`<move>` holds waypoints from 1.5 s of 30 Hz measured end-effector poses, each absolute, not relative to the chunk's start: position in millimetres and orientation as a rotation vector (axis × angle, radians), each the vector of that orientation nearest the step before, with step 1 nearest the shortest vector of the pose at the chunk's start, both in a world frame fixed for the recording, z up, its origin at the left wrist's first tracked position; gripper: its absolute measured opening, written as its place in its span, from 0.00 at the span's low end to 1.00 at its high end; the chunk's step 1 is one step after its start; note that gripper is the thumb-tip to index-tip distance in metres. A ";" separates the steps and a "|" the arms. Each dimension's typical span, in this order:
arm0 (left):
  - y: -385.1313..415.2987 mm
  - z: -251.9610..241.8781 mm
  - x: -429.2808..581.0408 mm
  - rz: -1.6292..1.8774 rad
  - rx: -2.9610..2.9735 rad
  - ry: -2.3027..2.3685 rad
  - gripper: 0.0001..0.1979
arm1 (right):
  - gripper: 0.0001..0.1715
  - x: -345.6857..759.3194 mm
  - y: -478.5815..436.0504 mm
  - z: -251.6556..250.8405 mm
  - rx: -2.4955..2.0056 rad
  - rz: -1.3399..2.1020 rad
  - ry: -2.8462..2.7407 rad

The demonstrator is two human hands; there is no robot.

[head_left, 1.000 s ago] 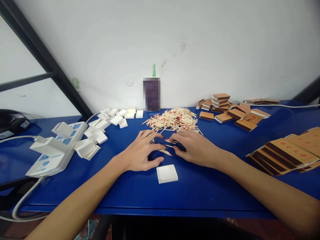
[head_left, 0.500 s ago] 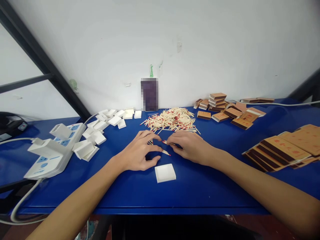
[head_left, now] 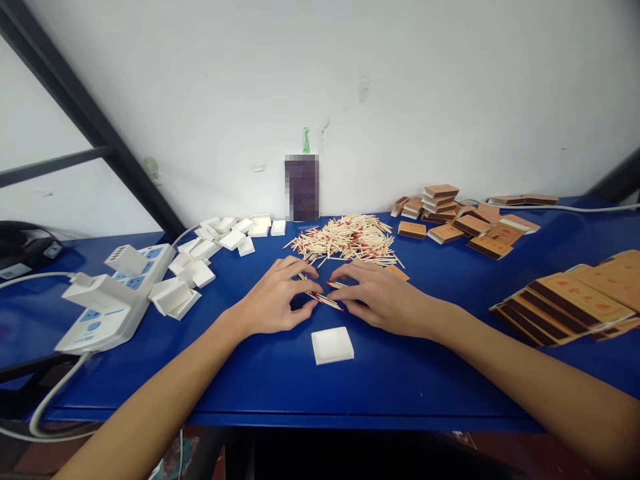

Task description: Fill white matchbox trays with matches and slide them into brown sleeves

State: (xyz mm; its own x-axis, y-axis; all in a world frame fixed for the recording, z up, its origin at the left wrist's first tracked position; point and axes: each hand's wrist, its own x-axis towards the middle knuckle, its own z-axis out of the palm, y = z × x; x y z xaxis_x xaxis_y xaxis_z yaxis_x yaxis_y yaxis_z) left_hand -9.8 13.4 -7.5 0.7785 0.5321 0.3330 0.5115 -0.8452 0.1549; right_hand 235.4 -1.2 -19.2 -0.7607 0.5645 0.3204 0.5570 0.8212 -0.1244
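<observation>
My left hand [head_left: 280, 297] is closed in a loose pinch, thumb and index finger on a few red-tipped matches [head_left: 327, 301]. More matchsticks show under its bent fingers. Facing it, my right hand [head_left: 383, 297] has its fingers curled round a few matches [head_left: 337, 285]; the ends inside the grip are hidden. A large loose heap of matches [head_left: 350, 239] lies just beyond both hands. Nearer to me, a white matchbox tray [head_left: 333, 345] rests on the blue table, apart from the hands.
White trays [head_left: 203, 250] are scattered at the left, by a power strip [head_left: 115, 300] with cables. Orange-brown matchbox sleeves [head_left: 465, 223] pile up at the back right, with flat ones [head_left: 565, 300] at the right. A pixelated dark rectangle [head_left: 302, 190] stands against the wall.
My left thumb and index finger have drawn closer together on the matches. My right hand has shifted slightly, and an orange piece now shows behind it. The view has moved a little.
</observation>
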 end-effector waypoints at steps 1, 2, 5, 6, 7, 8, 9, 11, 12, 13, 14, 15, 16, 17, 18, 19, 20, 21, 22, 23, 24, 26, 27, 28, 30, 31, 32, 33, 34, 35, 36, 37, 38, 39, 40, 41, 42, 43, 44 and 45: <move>13.1 -7.7 -9.0 0.562 2.910 0.849 0.09 | 0.18 235.6 -1.2 -18.8 -0.849 0.031 -2.656; 13.1 -8.2 -8.5 0.560 2.909 0.848 0.09 | 0.19 235.8 -1.3 -18.4 -0.846 0.029 -2.653; 14.3 -9.8 -8.3 0.594 2.901 0.829 0.09 | 0.19 236.3 -2.0 -16.6 -0.828 0.023 -2.664; 14.8 -10.2 -8.7 0.615 2.899 0.821 0.09 | 0.19 236.6 -2.3 -15.9 -0.829 0.023 -2.671; 15.2 -10.5 -9.1 0.641 2.897 0.811 0.09 | 0.19 237.0 -2.5 -15.0 -0.836 0.025 -2.675; 15.5 -10.6 -9.5 0.666 2.895 0.804 0.09 | 0.18 237.6 -2.7 -14.1 -0.846 0.029 -2.674; 15.7 -10.5 -9.8 0.685 2.894 0.802 0.09 | 0.17 238.3 -2.8 -13.0 -0.857 0.033 -2.670; 16.0 -10.3 -10.2 0.713 2.893 0.811 0.09 | 0.16 240.0 -2.8 -10.9 -0.865 0.038 -2.661; 16.2 -10.2 -10.3 0.720 2.892 0.819 0.10 | 0.15 240.9 -2.5 -10.0 -0.863 0.032 -2.658; 16.4 -10.1 -10.4 0.724 2.891 0.827 0.10 | 0.14 241.7 -2.1 -9.3 -0.861 0.019 -2.656; 16.6 -10.2 -10.5 0.728 2.890 0.835 0.10 | 0.13 242.3 -1.6 -9.0 -0.863 0.002 -2.649; 16.9 -10.4 -10.6 0.736 2.888 0.840 0.10 | 0.12 242.6 -1.0 -9.1 -0.869 -0.016 -2.638; 17.2 -10.6 -10.7 0.744 2.885 0.845 0.10 | 0.12 242.7 -0.2 -9.7 -0.876 -0.031 -2.623; 17.6 -11.1 -10.8 0.751 2.882 0.849 0.10 | 0.11 242.4 0.7 -10.8 -0.886 -0.040 -2.605; 17.9 -11.6 -11.0 0.758 2.876 0.858 0.10 | 0.11 241.8 1.5 -12.4 -0.897 -0.041 -2.583; 18.3 -12.2 -11.1 0.766 2.867 0.870 0.10 | 0.11 241.1 2.4 -14.3 -0.913 -0.040 -2.562; 18.6 -12.9 -11.3 0.779 2.855 0.884 0.10 | 0.11 240.2 3.1 -16.5 -0.932 -0.039 -2.543; 18.9 -13.7 -11.5 0.796 2.839 0.903 0.10 | 0.11 239.2 3.8 -18.8 -0.957 -0.038 -2.528; 19.2 -14.5 -11.7 0.816 2.822 0.926 0.10 | 0.11 238.3 4.3 -20.9 -0.986 -0.038 -2.519; 19.5 -15.2 -11.8 0.842 2.806 0.953 0.10 | 0.11 237.6 4.6 -22.8 -1.013 -0.039 -2.515; 19.7 -15.7 -11.9 0.867 2.792 0.981 0.10 | 0.11 236.9 4.8 -24.2 -1.035 -0.040 -2.516; 20.0 -16.1 -11.7 0.917 2.766 1.035 0.10 | 0.12 236.1 4.9 -25.8 -1.057 -0.044 -2.526; 20.0 -15.8 -11.4 0.935 2.752 1.058 0.09 | 0.12 235.8 4.9 -25.9 -1.058 -0.049 -2.533; 20.0 -15.2 -11.0 0.948 2.738 1.074 0.09 | 0.12 235.7 4.8 -25.6 -1.057 -0.056 -2.541; 19.6 -13.5 -10.2 0.964 2.718 1.089 0.09 | 0.12 235.6 4.7 -24.2 -1.056 -0.064 -2.557; 19.4 -12.6 -9.8 0.977 2.716 1.085 0.10 | 0.12 235.5 4.6 -23.3 -1.055 -0.065 -2.565; 19.1 -11.9 -9.6 0.995 2.718 1.072 0.10 | 0.13 235.5 4.6 -22.5 -1.053 -0.065 -2.574; 18.8 -11.5 -9.6 1.022 2.719 1.052 0.10 | 0.13 235.4 4.5 -21.8 -1.051 -0.062 -2.583; 18.5 -11.3 -9.6 1.049 2.718 1.031 0.10 | 0.13 235.4 4.5 -21.3 -1.048 -0.061 -2.590; 18.4 -11.4 -9.8 1.076 2.711 1.012 0.10 | 0.13 235.3 4.5 -21.0 -1.044 -0.061 -2.595; 18.4 -11.8 -10.2 1.095 2.698 0.996 0.09 | 0.13 235.2 4.6 -21.1 -1.038 -0.061 -2.597; 18.4 -12.3 -10.6 1.106 2.682 0.984 0.09 | 0.13 235.0 4.7 -21.4 -1.030 -0.060 -2.598; 18.6 -12.8 -11.0 1.110 2.666 0.976 0.09 | 0.12 234.9 5.0 -21.9 -1.019 -0.060 -2.597; 18.8 -13.3 -11.5 1.110 2.651 0.969 0.09 | 0.12 234.8 5.4 -22.7 -1.007 -0.059 -2.594; 19.1 -13.8 -12.0 1.110 2.638 0.958 0.09 | 0.12 234.8 5.9 -23.7 -0.995 -0.055 -2.593; 19.3 -14.2 -12.5 1.110 2.626 0.942 0.10 | 0.12 234.7 6.5 -24.8 -0.985 -0.050 -2.592; 19.4 -14.5 -12.9 1.110 2.614 0.925 0.11 | 0.12 234.6 7.3 -26.0 -0.976 -0.042 -2.589; 19.5 -14.7 -13.2 1.109 2.602 0.907 0.12 | 0.11 234.6 8.0 -27.1 -0.969 -0.030 -2.586; 19.6 -14.8 -13.5 1.106 2.592 0.891 0.13 | 0.11 234.6 8.6 -28.0 -0.964 -0.015 -2.583; 19.7 -14.9 -13.8 1.101 2.588 0.881 0.13 | 0.11 234.6 9.1 -28.6 -0.961 0.002 -2.581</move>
State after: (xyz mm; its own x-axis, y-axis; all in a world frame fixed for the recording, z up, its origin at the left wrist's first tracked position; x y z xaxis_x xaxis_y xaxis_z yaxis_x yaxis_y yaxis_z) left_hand -13.8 19.7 -14.9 0.5463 0.5922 0.5924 0.4478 -0.8042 0.3909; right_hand 234.6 9.1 -28.6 -0.6913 0.6300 0.3539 0.6295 0.7655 -0.1331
